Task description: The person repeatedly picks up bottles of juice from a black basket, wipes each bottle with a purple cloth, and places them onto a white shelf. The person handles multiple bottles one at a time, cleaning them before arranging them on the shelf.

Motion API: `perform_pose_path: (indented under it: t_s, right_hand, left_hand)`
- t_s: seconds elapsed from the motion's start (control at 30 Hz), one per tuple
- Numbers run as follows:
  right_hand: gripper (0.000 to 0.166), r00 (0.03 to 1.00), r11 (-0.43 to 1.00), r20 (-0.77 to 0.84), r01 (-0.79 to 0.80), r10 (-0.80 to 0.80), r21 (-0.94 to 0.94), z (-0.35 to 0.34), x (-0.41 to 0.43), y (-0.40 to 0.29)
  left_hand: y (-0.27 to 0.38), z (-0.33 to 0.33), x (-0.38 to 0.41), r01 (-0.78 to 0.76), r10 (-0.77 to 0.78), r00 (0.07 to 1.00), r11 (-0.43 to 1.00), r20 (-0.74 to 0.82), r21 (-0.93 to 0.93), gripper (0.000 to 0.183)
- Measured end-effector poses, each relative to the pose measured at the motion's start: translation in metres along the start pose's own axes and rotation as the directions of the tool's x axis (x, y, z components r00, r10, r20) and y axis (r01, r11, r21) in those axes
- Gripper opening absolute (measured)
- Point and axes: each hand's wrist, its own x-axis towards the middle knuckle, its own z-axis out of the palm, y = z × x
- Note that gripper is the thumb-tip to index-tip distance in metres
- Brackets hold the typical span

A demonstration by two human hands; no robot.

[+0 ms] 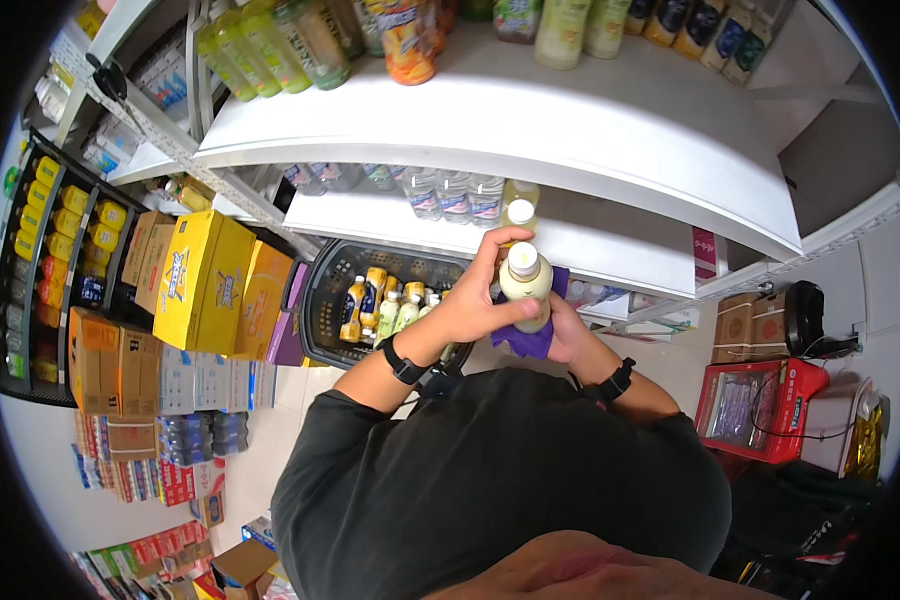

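Observation:
My left hand (480, 300) grips a white-capped bottle (526, 279) of pale yellow-green drink, its thumb across the bottle's side. A purple cloth (525, 341) is bunched under and beside the bottle, with my right hand (566, 330) holding it against the far side; part of that hand is hidden by bottle and cloth. Just beyond, a similar white-capped bottle (520, 213) stands near the edge of the lower shelf (592, 247), beside clear water bottles (454, 196). At the left, a dark plastic basket (316, 307) holds several yellow-labelled and pale green bottles.
The upper white shelf (495, 112) bears drink bottles along its back and overhangs the lower one. Yellow cartons (195, 281) and brown boxes (112, 360) are stacked left of the basket. A red box (784, 412) stands on the right.

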Motion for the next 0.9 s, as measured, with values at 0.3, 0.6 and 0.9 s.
perform_pose_path:
  t_s: [0.3,0.6,0.9]
  right_hand:
    - [0.056,0.985,0.986,-0.077,0.160,-0.156,0.042,-0.016,-0.068,-0.039]
    - [0.059,0.956,0.970,-0.222,0.220,-0.192,0.106,-0.051,-0.102,-0.046]
    - [0.059,0.901,0.942,-0.322,0.329,-0.291,0.069,-0.065,-0.104,-0.045]
  left_hand:
    - [0.070,0.050,0.066,-0.246,0.161,0.955,0.900,0.251,0.360,0.085]
    - [0.212,0.023,0.190,-0.520,0.357,0.851,0.683,0.386,0.513,0.077]
    - [0.237,0.005,0.284,-0.317,0.231,0.944,0.441,0.236,0.840,0.085]
